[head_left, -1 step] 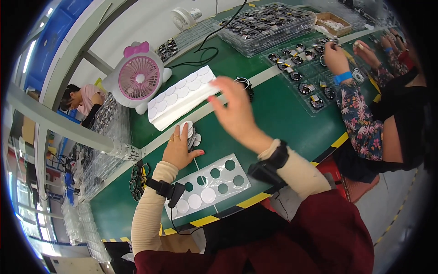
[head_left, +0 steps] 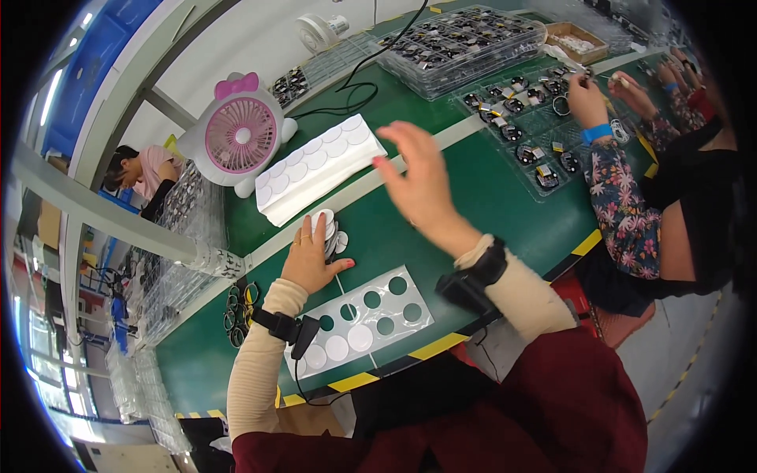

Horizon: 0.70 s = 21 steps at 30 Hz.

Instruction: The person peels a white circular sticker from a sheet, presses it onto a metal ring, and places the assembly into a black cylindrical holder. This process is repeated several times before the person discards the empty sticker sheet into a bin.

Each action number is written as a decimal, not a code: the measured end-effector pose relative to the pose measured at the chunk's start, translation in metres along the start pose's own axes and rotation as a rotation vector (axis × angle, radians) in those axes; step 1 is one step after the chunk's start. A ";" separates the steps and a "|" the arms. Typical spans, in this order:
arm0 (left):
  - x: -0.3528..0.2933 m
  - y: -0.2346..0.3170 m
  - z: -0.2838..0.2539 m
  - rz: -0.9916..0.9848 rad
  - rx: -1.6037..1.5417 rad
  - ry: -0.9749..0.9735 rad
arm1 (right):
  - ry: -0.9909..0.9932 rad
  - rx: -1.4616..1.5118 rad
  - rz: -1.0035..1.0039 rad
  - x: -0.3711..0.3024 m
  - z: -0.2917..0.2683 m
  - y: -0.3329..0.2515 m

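My left hand (head_left: 307,256) lies with its fingers stretched out on a small pile of white discs (head_left: 341,240), partly hiding it. My right hand (head_left: 418,177), slightly blurred, hovers above the green table, its thumb and fingers apart and nothing visible between them. Just left of its fingertips is a stack of white sheets (head_left: 319,180), the top one bearing rows of round pieces. Nearer me lies a pale sheet (head_left: 392,305) with several round holes; a few white discs (head_left: 360,338) still sit in its near row. Each wrist wears a black strapped device.
A pink-and-white fan (head_left: 240,135) stands beyond the stack. Black rings (head_left: 236,315) lie left of my forearm. Clear trays (head_left: 465,55) of small electronic parts fill the far side. At right, a co-worker's hands (head_left: 587,102) work over another tray (head_left: 524,118). Yellow-black tape (head_left: 438,345) marks the near edge.
My right hand has shifted a little to the right, away from the stack of white sheets. The left hand stays in place on the discs.
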<state>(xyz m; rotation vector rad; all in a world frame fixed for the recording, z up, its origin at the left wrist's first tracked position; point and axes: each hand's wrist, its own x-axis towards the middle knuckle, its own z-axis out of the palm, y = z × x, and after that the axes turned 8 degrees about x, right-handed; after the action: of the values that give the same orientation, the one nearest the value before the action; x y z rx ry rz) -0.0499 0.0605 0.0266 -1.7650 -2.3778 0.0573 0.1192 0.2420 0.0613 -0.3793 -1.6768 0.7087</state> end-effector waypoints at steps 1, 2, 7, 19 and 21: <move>-0.003 -0.003 0.004 0.045 0.040 0.087 | 0.033 -0.093 -0.025 0.003 -0.006 0.009; 0.000 -0.002 0.003 0.048 0.035 0.097 | 0.035 -0.099 -0.034 0.002 -0.016 0.019; 0.010 -0.014 -0.010 0.100 0.003 -0.074 | -0.007 -0.050 0.009 -0.010 -0.034 0.029; 0.024 -0.021 -0.015 0.137 -0.151 -0.111 | -0.846 0.147 0.007 -0.077 0.016 0.000; 0.025 -0.017 -0.019 0.170 -0.147 -0.130 | -0.913 0.128 -0.019 -0.080 0.020 0.000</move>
<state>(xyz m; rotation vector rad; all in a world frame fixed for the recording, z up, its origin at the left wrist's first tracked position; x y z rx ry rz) -0.0700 0.0775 0.0512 -2.0888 -2.3679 0.0208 0.1182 0.1887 -0.0019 0.0870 -2.4576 1.0582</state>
